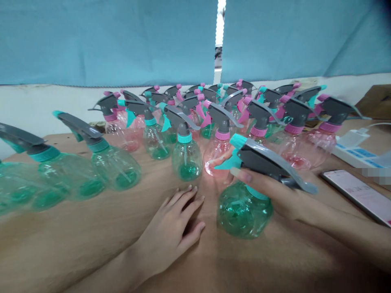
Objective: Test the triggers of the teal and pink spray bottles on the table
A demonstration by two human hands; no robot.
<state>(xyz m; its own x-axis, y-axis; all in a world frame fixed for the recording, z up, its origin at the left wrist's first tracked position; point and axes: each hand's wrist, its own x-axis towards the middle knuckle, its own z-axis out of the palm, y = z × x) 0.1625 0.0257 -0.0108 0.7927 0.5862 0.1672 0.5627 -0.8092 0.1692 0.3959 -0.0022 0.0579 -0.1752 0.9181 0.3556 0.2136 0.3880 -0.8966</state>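
My right hand [259, 183] is wrapped round the neck of a green spray bottle [244, 215] with a grey head and turquoise trigger and nozzle. The bottle leans, its nozzle toward the left. Resting on the table [100, 240], my left hand [174, 228] lies palm down with its fingers spread and nothing in it. Just beyond its fingertips stands another green spray bottle [186, 158]. A pink spray bottle [218, 148] is behind the held one, and fingers of my right hand partly cover it.
More green spray bottles [116, 162] stand at the left. Several rows of pink and green ones fill the back. On the right are a phone [357, 193], a white power strip [354, 152] and a cardboard box [375, 103]. A blue curtain [122, 40] hangs behind.
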